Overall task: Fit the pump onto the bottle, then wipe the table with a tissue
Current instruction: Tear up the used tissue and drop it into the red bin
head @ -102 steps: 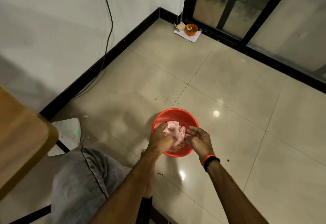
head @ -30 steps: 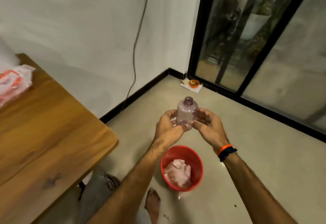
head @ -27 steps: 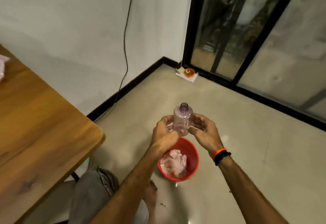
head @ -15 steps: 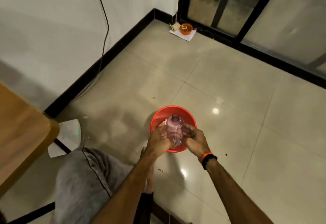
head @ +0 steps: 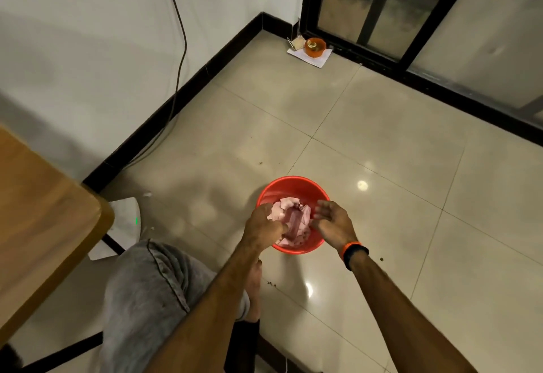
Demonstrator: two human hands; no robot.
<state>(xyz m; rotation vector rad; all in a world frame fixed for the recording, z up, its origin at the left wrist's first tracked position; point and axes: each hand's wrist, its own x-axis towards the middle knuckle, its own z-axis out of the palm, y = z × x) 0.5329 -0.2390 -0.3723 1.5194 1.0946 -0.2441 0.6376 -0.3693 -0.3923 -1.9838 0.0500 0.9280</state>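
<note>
While both hands reach into the red bucket (head: 293, 186) on the floor, the left hand (head: 264, 225) is curled shut beside the pinkish bottle (head: 293, 221), which lies on crumpled tissues (head: 282, 211); whether it grips the bottle is unclear. The right hand (head: 333, 221) hovers open, empty. A wooden counter (head: 38, 225) sits left.

One red bucket (head: 293, 186) stood on the floor, with one clear pink bottle (head: 293, 222) lying inside it at 6 o'clock of centre among crumpled tissues (head: 286, 208) too bunched to count. Two hands were there: the left hand (head: 264, 225) and right hand (head: 333, 222). One orange bowl (head: 315, 47) sat at 12 o'clock, one wooden table (head: 44, 211) at 9.
</note>
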